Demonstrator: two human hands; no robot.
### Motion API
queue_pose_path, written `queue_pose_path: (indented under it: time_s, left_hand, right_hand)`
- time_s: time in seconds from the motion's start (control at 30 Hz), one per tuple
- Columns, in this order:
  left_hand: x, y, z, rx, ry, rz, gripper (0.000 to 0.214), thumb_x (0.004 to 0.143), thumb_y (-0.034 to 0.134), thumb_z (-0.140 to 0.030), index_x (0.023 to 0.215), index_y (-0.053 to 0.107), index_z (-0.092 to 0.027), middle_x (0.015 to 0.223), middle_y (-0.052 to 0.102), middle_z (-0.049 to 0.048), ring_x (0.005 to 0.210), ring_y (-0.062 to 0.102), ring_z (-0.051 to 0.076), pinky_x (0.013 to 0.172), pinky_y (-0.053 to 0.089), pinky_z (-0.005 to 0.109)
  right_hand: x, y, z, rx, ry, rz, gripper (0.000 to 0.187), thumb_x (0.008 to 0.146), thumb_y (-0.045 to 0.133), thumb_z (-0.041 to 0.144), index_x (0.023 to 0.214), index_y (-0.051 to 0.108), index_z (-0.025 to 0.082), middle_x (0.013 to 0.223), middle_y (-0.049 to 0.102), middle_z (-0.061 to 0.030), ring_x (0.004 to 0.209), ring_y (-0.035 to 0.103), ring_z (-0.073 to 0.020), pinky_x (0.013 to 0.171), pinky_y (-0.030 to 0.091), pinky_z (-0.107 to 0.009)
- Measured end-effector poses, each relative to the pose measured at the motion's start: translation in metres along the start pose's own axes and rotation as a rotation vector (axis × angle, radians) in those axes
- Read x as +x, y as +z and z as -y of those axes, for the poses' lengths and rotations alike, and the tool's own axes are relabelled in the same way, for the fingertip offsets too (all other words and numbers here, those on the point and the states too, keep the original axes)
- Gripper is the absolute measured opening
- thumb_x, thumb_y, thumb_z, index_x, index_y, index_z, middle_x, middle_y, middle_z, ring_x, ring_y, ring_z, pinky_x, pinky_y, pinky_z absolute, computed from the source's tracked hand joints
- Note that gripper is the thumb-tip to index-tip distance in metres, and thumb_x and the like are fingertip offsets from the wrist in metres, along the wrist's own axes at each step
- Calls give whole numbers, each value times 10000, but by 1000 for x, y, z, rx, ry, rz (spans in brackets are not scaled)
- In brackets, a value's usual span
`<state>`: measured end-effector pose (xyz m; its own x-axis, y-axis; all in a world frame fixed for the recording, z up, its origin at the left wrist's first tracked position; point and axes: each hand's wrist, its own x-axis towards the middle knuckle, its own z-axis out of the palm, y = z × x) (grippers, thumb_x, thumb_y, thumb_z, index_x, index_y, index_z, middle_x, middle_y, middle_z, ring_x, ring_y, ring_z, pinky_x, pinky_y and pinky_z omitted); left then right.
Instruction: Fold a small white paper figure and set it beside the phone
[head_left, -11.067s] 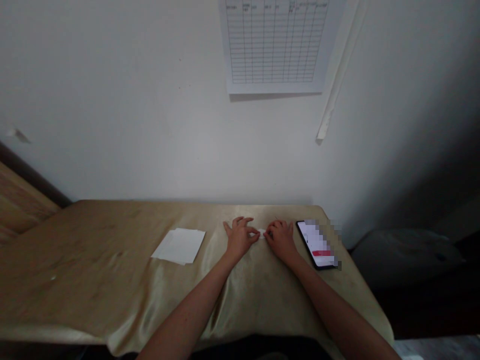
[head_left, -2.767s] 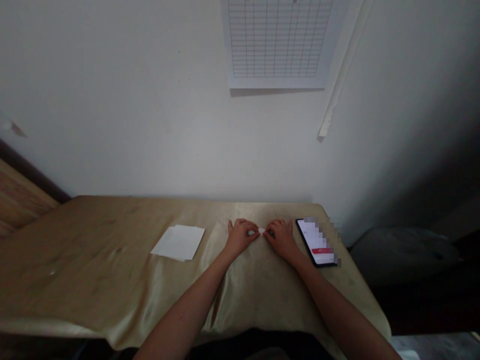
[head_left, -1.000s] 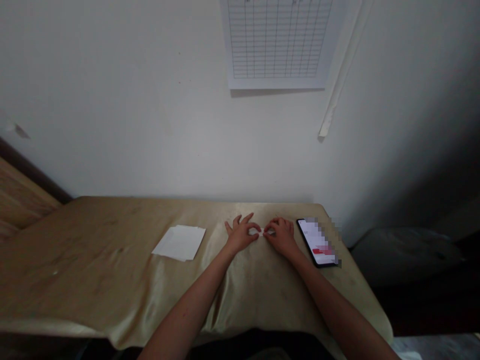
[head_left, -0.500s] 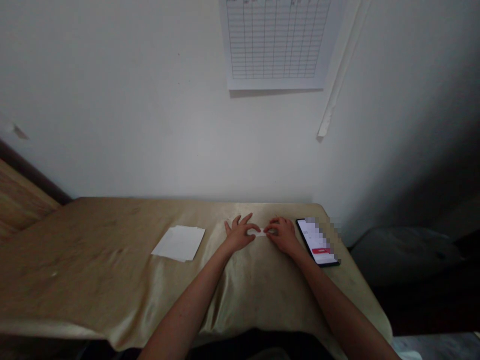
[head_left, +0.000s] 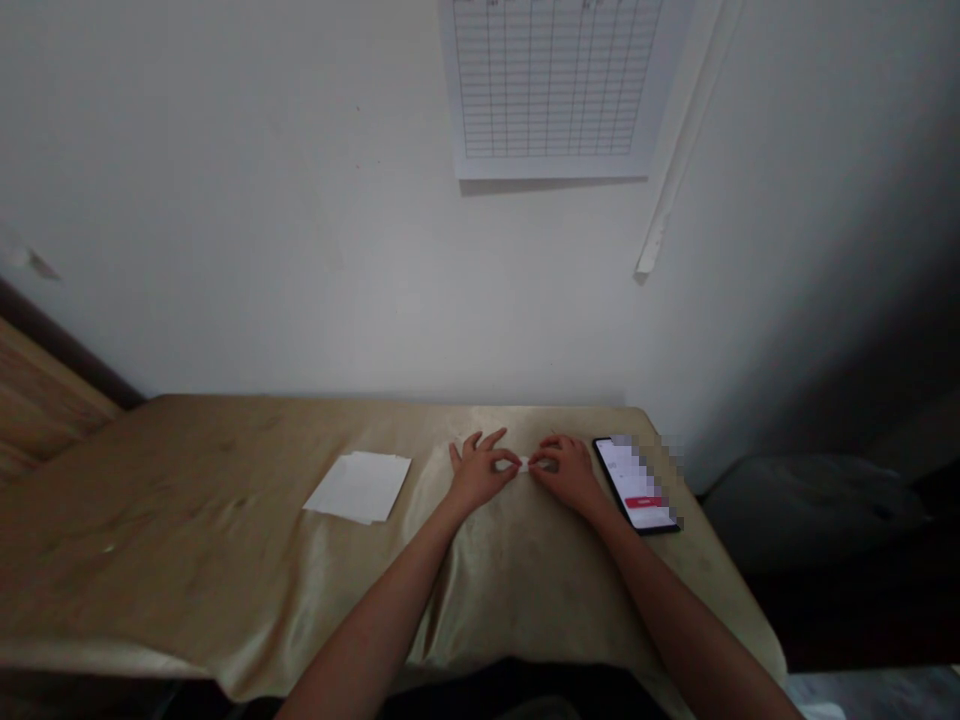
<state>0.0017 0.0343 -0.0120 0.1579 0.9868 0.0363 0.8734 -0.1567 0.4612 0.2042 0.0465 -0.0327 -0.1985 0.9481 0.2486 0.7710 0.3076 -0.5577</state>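
Observation:
A small white piece of paper [head_left: 524,464] shows between my two hands, just above or on the gold cloth; its exact shape is hard to make out. My left hand [head_left: 480,470] pinches its left end between thumb and forefinger, the other fingers spread out and raised. At the right end, my right hand [head_left: 564,468] pinches it with thumb and forefinger, its remaining fingers curled. Left of my hands lies a loose stack of white paper sheets [head_left: 360,487], its edges uneven.
A phone [head_left: 634,490] with a lit screen, partly pixelated, lies right of my right hand. The table [head_left: 187,520] wears a wrinkled gold satin cloth and stands against a pale wall [head_left: 300,250]. A printed grid sheet [head_left: 551,90] hangs above.
My left thumb and forefinger have closed together on the small white paper. Less of the paper shows between my hands now. The stack and the phone stay where they were.

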Motion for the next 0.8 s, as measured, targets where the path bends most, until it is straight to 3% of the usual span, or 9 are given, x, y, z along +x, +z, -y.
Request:
queue_pose_path:
  time_s: [0.33,0.57,0.8]
  left_hand:
    - [-2,12,-9,8,-4,-90,173,865,673,-493,980,711,-369,1518,495,-71,1442,288,338,1120,20,767]
    - [3,12,-8,11,-18,-43,184,840,702,-461,1000,696,-371,1542,457,-67,1465,240,373,1067,14,826]
    - [6,8,-4,4,-39,33,214,835,694,-371,1046,695,-413,1595,367,-74,1504,165,387,1079,13,816]
  right_hand:
    - [-1,4,7,-77,-23,-64,115,827,735,365,911,767,292,1144,650,-49,1129,526,-246,1018,330,-390]
    - [1,4,8,-83,-11,-42,114,820,743,363,901,762,286,1140,646,-53,1122,517,-250,1015,316,-399]
    - [1,2,6,-72,-17,-20,90,815,742,318,903,760,310,1141,647,-28,1156,507,-245,1030,310,-397]
